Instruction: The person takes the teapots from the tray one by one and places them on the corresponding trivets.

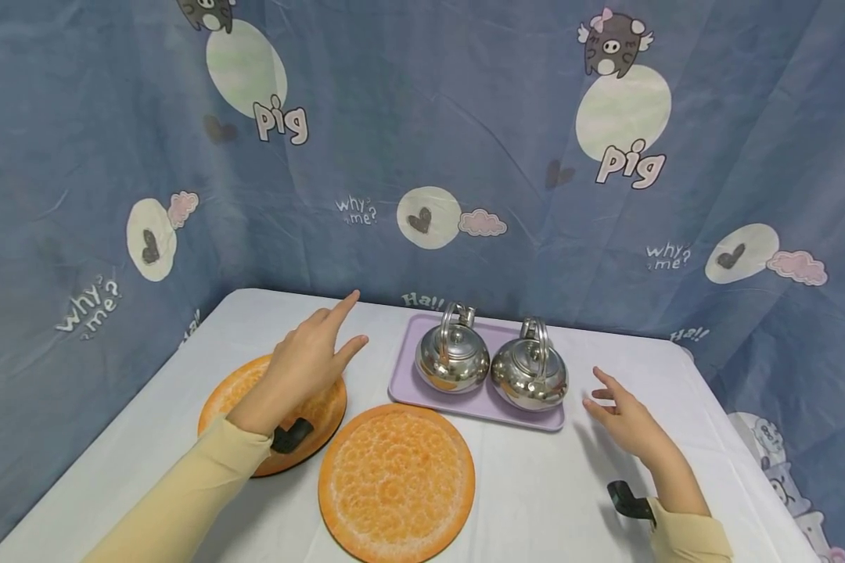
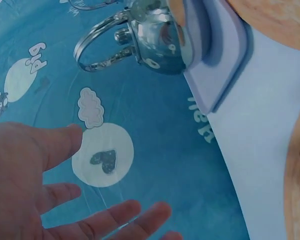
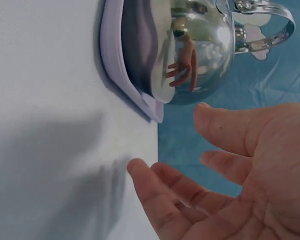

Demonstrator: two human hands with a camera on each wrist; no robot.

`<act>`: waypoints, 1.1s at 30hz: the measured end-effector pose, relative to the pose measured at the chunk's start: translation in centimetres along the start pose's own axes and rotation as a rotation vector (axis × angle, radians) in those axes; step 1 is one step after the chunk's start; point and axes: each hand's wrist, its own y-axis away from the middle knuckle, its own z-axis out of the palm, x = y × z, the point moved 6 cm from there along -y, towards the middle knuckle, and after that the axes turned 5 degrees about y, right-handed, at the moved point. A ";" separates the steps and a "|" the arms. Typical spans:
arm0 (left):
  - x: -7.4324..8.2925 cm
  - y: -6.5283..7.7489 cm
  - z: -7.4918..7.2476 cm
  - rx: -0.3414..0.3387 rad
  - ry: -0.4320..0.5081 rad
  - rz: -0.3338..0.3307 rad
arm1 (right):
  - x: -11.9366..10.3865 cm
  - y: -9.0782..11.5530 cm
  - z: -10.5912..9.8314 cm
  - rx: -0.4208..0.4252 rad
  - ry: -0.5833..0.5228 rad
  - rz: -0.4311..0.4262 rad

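Two shiny steel kettles stand side by side on a lilac tray [image 1: 408,391]: the left kettle [image 1: 453,361] and the right kettle [image 1: 530,377], each with its loop handle raised. My left hand [image 1: 306,356] hovers over the far-left round orange mat, thumb and index finger extended, with nothing in it. To the right of the tray, apart from the kettle, is my right hand [image 1: 630,422], its fingers spread and loosely bent. In the right wrist view the kettle [image 3: 205,50] reflects a hand, and the palm holds nothing.
One round orange mat [image 1: 397,485] with a bread-like pattern lies in front of the tray. Another such mat [image 1: 228,395] lies left, partly under my left arm. A white cloth covers the table [image 1: 535,493]. Behind hangs a blue curtain [image 1: 366,141] printed with pigs.
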 end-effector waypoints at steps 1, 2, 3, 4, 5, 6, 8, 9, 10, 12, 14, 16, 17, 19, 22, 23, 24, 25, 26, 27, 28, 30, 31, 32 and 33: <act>0.2 -0.2 0.0 0.000 0.010 0.005 | 0.1 -0.1 0.1 -0.005 -0.022 -0.004; 0.3 -0.4 0.0 -0.001 0.020 0.009 | 0.2 -0.1 0.2 -0.010 -0.050 -0.010; 0.5 -0.6 0.1 -0.001 0.030 0.016 | 0.2 -0.2 0.4 -0.015 -0.074 -0.016; 0.6 -0.8 0.1 -0.003 0.043 0.020 | 0.3 -0.2 0.5 -0.020 -0.101 -0.022; 0.8 -1.0 0.2 -0.007 0.056 0.021 | 0.4 -0.2 0.6 -0.023 -0.129 -0.028; 1.0 -1.2 0.2 -0.012 0.068 0.025 | 0.5 -0.3 0.8 -0.027 -0.160 -0.036; 1.2 -1.6 0.4 -0.025 0.095 0.021 | 0.8 -0.4 1.0 -0.032 -0.205 -0.041; 1.3 -1.8 0.5 -0.033 0.106 0.019 | 0.9 -0.4 1.2 -0.034 -0.224 -0.042; 1.4 -2.0 0.6 -0.040 0.116 0.016 | 1.0 -0.5 1.3 -0.035 -0.241 -0.041; 1.6 -2.4 0.8 -0.052 0.137 0.017 | 1.1 -0.6 1.5 -0.038 -0.253 -0.038; 1.8 -2.8 0.8 -0.065 0.159 0.014 | 1.2 -0.7 1.7 -0.041 -0.248 -0.036; 2.1 -3.2 0.9 -0.071 0.184 0.024 | 1.1 -0.7 1.8 -0.049 -0.240 -0.035; 2.2 -3.4 1.0 -0.075 0.200 0.028 | 1.1 -0.7 2.0 -0.055 -0.235 -0.039; 2.4 -3.8 1.1 -0.081 0.234 0.033 | 1.1 -0.7 2.2 -0.067 -0.240 -0.044; 2.9 -4.3 1.2 -0.091 0.284 0.052 | 1.1 -0.8 2.7 -0.086 -0.262 -0.062; 3.1 -4.5 1.3 -0.097 0.299 0.053 | 1.2 -0.8 2.8 -0.087 -0.276 -0.067; 3.3 -4.7 1.4 -0.105 0.314 0.052 | 1.2 -0.8 2.9 -0.087 -0.290 -0.075; 3.4 -4.9 1.5 -0.117 0.328 0.048 | 1.3 -0.8 3.1 -0.082 -0.303 -0.079; 3.6 -5.1 1.7 -0.129 0.343 0.043 | 1.4 -0.9 3.2 -0.081 -0.308 -0.089; 3.7 -5.2 1.9 -0.142 0.356 0.034 | 1.5 -0.8 3.2 -0.074 -0.319 -0.095; 3.8 -5.4 2.0 -0.156 0.371 0.023 | 1.6 -0.8 3.3 -0.071 -0.321 -0.106; 4.0 -5.8 2.4 -0.185 0.407 -0.003 | 1.7 -0.8 3.4 -0.058 -0.318 -0.124; 4.1 -5.9 2.6 -0.197 0.423 -0.010 | 1.8 -0.7 3.5 -0.053 -0.321 -0.124; 4.2 -6.1 2.8 -0.206 0.437 -0.014 | 1.8 -0.7 3.5 -0.054 -0.316 -0.131; 4.3 -6.3 2.9 -0.214 0.449 -0.018 | 1.7 -0.7 3.5 -0.049 -0.321 -0.131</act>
